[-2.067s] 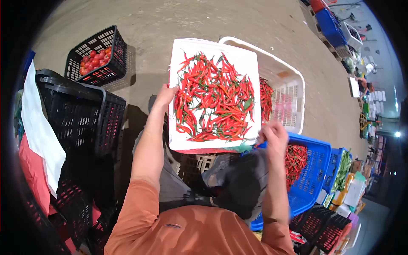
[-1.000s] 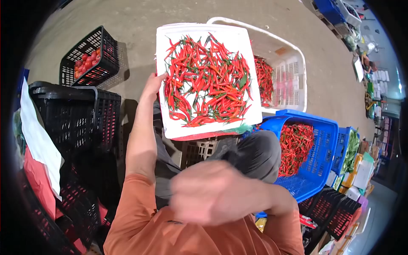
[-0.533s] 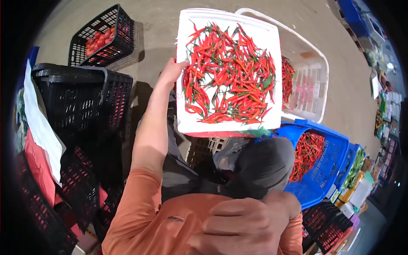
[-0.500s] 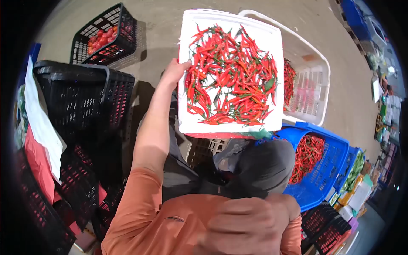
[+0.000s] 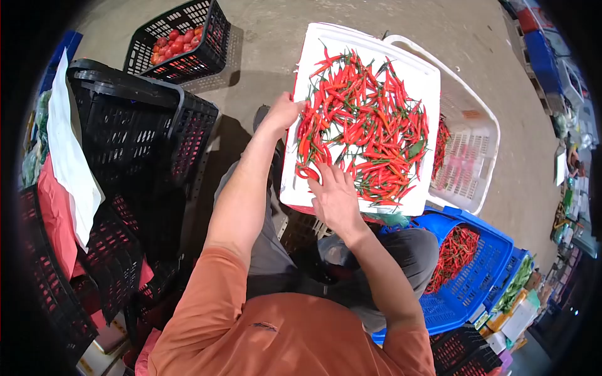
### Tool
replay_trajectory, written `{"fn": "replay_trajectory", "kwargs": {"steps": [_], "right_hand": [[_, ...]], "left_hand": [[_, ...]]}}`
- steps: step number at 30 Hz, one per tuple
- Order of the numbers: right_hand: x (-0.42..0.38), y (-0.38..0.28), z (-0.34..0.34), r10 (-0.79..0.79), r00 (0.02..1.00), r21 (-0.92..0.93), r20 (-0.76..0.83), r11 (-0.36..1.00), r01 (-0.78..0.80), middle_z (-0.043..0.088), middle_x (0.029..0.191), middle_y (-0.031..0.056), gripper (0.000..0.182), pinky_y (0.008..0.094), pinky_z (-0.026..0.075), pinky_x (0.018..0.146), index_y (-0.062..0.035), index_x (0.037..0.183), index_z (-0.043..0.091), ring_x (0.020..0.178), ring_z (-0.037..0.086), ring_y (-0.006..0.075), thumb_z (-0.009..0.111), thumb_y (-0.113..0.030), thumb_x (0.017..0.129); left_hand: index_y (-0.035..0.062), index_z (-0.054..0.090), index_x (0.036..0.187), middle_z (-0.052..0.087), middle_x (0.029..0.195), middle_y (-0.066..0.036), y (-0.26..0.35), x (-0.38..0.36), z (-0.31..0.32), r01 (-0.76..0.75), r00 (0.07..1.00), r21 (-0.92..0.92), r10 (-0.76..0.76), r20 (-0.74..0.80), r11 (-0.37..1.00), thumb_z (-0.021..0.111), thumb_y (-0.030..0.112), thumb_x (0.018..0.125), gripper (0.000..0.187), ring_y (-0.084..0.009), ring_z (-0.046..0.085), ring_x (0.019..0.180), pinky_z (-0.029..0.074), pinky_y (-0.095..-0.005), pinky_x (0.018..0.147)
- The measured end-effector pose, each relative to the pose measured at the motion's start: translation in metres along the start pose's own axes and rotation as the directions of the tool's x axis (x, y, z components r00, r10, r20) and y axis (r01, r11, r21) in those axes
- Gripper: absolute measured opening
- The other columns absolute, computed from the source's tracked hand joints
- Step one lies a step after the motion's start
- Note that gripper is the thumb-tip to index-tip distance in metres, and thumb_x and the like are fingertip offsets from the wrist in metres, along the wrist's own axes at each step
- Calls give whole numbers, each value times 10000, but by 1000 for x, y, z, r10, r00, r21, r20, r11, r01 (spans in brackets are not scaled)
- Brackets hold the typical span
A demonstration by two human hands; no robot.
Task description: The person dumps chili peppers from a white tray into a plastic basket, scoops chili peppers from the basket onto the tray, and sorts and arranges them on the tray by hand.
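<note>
Red chilies with green stems (image 5: 370, 125) lie spread over a white foam tray (image 5: 429, 81) in front of me. My left hand (image 5: 286, 114) grips the tray's left edge, thumb over the rim. Over the tray's lower left part, my right hand (image 5: 335, 195) has its fingertips among the chilies, fingers apart; no chili is plainly held in it. Behind the tray's right side stands a white basket (image 5: 473, 125) with more chilies. A blue basket (image 5: 486, 263) holding chilies (image 5: 456, 254) is at the lower right, beside my knee.
A black crate (image 5: 216, 47) of tomatoes (image 5: 175, 45) stands on the floor at the upper left. Stacked black crates (image 5: 132, 138) with a white sheet (image 5: 70, 144) fill the left side. Leafy greens (image 5: 515, 288) and more goods line the right.
My right hand has moved forward from near my chest onto the chilies. The tray and my left hand sit slightly further right and lower in view, and the surroundings have shifted too.
</note>
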State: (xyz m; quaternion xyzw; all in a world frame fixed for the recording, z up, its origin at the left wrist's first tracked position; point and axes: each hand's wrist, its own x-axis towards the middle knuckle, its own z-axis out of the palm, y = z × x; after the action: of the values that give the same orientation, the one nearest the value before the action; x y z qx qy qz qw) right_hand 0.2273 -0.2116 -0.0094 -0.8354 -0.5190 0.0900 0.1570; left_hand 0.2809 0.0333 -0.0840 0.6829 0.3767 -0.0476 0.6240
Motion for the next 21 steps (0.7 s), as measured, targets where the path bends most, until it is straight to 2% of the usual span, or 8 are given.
{"fn": "replay_trajectory", "kwargs": {"steps": [2, 6, 8, 11, 14, 15, 17, 21], "right_hand": [[-12, -1, 3, 94, 995, 2, 24, 996, -94, 518, 1240, 167, 429, 455, 390, 978, -81, 1153, 636, 1184, 480, 338, 701, -186, 742], [-31, -2, 6, 100, 992, 85, 82, 991, -106, 527, 1226, 151, 412, 461, 398, 971, -73, 1126, 638, 1177, 492, 342, 706, -178, 733], [-30, -1, 5, 98, 995, 83, 30, 991, -100, 561, 1177, 134, 369, 449, 414, 948, -64, 1089, 649, 1146, 518, 323, 697, -172, 740], [-24, 5, 8, 190, 981, 261, -21, 949, -179, 608, 1084, 123, 308, 426, 439, 904, -50, 1045, 660, 1051, 566, 310, 683, -131, 748], [-16, 12, 5, 291, 923, 326, -253, 923, -202, 637, 893, 133, 196, 425, 492, 778, -30, 953, 673, 821, 616, 332, 673, -65, 760], [-15, 16, 6, 293, 923, 324, -251, 923, -205, 637, 893, 133, 196, 425, 492, 778, -30, 953, 673, 821, 616, 332, 673, -65, 760], [-11, 24, 11, 461, 864, 410, -205, 842, -352, 616, 859, 120, 198, 437, 496, 721, -48, 962, 670, 794, 613, 332, 657, -85, 768], [18, 35, 19, 575, 800, 385, -171, 786, -483, 656, 892, 180, 200, 451, 512, 697, -15, 976, 675, 772, 646, 359, 636, -128, 816]], "left_hand": [[-70, 503, 1253, 623, 1174, -187, -4, 4, 0, -6, 1000, -13, 6, -1, 1000, 664, 245, 898, 501, -238, 600, 1060, 461, -362, 923], [-69, 502, 1248, 627, 1161, -182, -5, 5, 2, -11, 1000, -42, 11, 2, 999, 652, 236, 905, 483, -233, 601, 1054, 461, -359, 921], [-68, 498, 1253, 627, 1162, -179, -3, 3, 3, -15, 1000, -35, 15, 5, 999, 661, 245, 898, 501, -231, 601, 1052, 461, -356, 920], [-74, 519, 1219, 641, 1162, -223, -2, 1, 3, -32, 999, -27, 31, -31, 999, 675, 230, 868, 490, -280, 623, 1068, 468, -388, 915], [-82, 523, 1208, 643, 1157, -226, 0, -1, 4, -17, 1000, -58, 16, -26, 998, 688, 244, 856, 506, -280, 629, 1065, 474, -386, 909], [-82, 523, 1208, 643, 1157, -226, -1, 0, 5, -16, 1000, -60, 14, -22, 998, 688, 244, 856, 506, -280, 629, 1065, 474, -386, 909], [-84, 529, 1197, 647, 1148, -224, -3, 3, 5, -27, 998, -39, 25, -51, 999, 692, 244, 846, 507, -285, 634, 1055, 479, -383, 900], [-82, 536, 1190, 651, 1141, -222, -4, 5, 6, -46, 996, 0, 45, -73, 999, 692, 237, 838, 500, -284, 637, 1048, 482, -378, 895]]}}
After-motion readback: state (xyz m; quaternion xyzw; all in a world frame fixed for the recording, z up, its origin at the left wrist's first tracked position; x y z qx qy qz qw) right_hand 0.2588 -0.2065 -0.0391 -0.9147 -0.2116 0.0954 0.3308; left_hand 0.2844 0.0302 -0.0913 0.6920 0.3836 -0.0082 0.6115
